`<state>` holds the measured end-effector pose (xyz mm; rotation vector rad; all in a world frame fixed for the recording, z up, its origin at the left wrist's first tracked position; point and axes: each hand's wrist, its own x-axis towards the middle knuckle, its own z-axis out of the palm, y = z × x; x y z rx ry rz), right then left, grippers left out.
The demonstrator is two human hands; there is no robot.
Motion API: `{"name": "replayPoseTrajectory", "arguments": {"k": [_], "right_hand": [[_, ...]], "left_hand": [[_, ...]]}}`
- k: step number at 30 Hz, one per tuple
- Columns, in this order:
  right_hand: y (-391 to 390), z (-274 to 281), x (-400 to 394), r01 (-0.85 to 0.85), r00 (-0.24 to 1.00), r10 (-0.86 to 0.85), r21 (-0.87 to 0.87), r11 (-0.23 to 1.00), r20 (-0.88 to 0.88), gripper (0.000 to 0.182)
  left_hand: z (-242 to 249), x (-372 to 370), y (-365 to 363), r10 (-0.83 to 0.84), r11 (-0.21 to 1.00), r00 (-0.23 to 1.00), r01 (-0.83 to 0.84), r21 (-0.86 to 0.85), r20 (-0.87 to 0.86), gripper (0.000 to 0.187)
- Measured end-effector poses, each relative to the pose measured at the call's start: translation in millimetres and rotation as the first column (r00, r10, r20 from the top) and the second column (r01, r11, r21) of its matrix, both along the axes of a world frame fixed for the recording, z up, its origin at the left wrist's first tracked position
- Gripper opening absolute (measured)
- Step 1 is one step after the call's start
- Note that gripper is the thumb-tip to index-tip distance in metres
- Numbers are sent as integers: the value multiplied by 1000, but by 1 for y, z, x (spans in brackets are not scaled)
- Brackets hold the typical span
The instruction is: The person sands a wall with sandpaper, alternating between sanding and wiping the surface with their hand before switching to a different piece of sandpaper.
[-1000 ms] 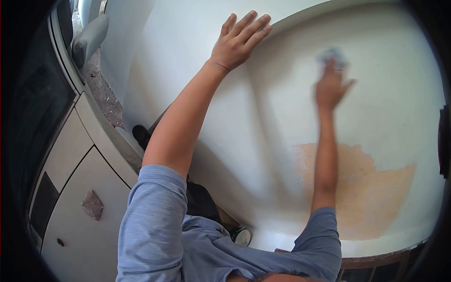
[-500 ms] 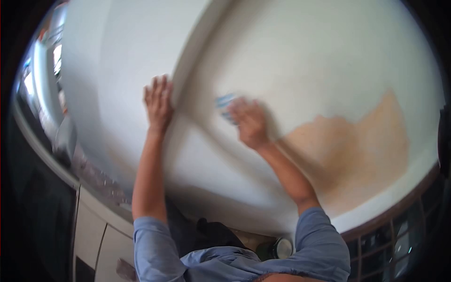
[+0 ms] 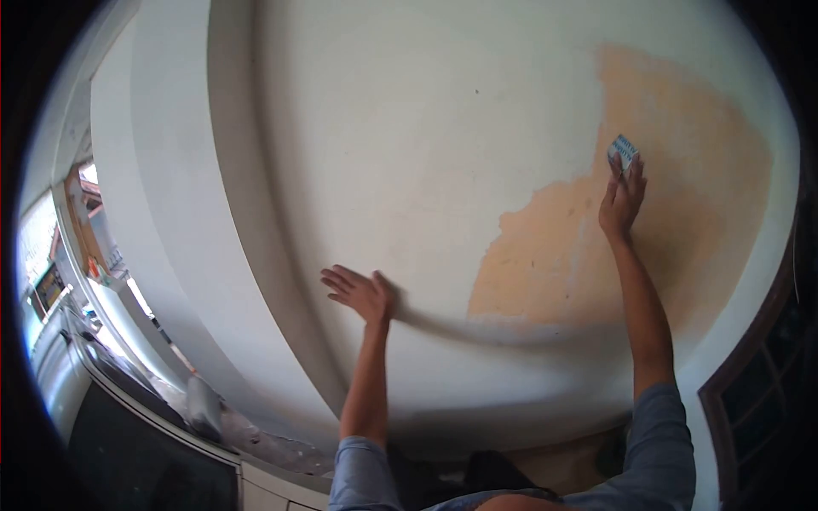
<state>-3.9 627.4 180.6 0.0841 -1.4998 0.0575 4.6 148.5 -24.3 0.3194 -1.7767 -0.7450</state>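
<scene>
A folded piece of sandpaper point(image 3: 623, 152) with a white and blue printed back lies flat against the wall, under the fingertips of my right hand point(image 3: 624, 200). My right arm reaches up, and the sandpaper rests on the upper part of a bare orange-tan patch point(image 3: 545, 251) with a ragged edge. Further left, my left hand point(image 3: 362, 295) is spread with its fingers apart on the white painted wall point(image 3: 426, 170), holding nothing. The sandpaper's underside is hidden.
A white pillar point(image 3: 183, 145) juts out left of the wall. At lower left stands a cabinet with a dark panel point(image 3: 158, 447), and behind it is a bright opening. A dark brown grid frame point(image 3: 763, 383) sits at the lower right.
My right hand has moved with the sandpaper from the white paint near the corner onto the orange patch. My left hand has shifted from the pillar's edge to the wall. The view has turned.
</scene>
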Motion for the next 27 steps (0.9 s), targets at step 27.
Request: {"name": "replayPoseTrajectory", "arguments": {"k": [27], "right_hand": [[-10,-9,7,-102,973,107,34,994,-204,36]], "left_hand": [[193,3,166,-293,-73,955,21,-997,41,67]]}}
